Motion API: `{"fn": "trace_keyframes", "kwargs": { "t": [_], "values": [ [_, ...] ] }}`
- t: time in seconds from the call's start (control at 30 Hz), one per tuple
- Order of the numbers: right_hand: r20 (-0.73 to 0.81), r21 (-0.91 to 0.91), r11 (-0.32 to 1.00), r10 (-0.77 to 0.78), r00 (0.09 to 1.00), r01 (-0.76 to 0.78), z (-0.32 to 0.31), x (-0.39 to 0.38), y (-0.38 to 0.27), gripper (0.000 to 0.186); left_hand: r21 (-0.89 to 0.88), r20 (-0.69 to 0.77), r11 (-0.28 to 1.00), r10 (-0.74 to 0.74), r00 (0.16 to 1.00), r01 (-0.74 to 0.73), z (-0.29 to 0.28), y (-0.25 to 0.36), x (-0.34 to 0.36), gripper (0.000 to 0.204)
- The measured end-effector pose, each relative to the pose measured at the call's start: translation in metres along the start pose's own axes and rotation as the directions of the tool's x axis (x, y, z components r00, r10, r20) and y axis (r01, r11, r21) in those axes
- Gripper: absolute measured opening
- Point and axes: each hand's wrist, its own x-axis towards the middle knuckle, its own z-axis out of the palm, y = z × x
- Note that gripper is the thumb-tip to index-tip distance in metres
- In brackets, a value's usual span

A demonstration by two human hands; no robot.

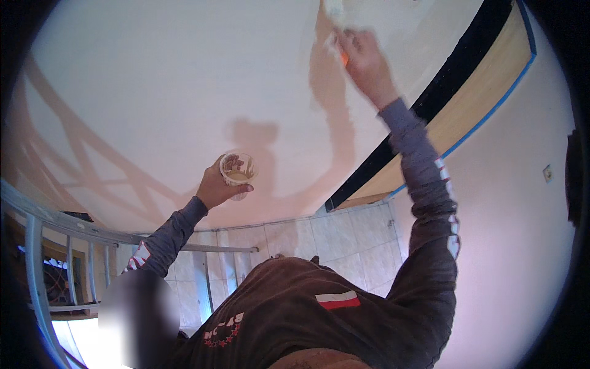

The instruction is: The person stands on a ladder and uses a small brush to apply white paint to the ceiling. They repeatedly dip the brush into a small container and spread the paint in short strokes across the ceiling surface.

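Note:
My left hand (215, 184) is closed around a small clear plastic cup (238, 169) with pale beige paint in it, held out in front of a white wall (172, 80). My right hand (365, 58) reaches high up and grips a paintbrush (335, 15) with an orange handle. The brush's pale bristles press against the wall near the upper edge of the picture. Both arms are in grey long sleeves under a dark brown top. Shadows of the arms and the cup fall on the wall between my hands.
A black door frame (455, 74) around a wooden panel edged with blue tape (491, 111) runs beside my right arm. Pale tiles (350, 237) lie below it. A grey metal ladder rail (37, 246) stands at the left. A small wall socket (547, 173) is at the right.

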Motion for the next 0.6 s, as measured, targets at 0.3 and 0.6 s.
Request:
{"fn": "trace_keyframes", "kwargs": {
  "t": [0.3,0.6],
  "values": [
    [0.248,0.351,0.892,0.206,0.947,-0.286,0.051,-0.192,-0.155,0.055,0.038,-0.013,0.999,0.016,1.0,-0.015,-0.003,0.002,-0.001,0.078],
    [0.496,0.486,0.74,0.205,0.844,-0.465,0.01,-0.137,-0.133,0.03,0.04,-0.009,0.998,-0.053,0.999,0.053,0.001,0.002,0.0,0.077]
  ]
}}
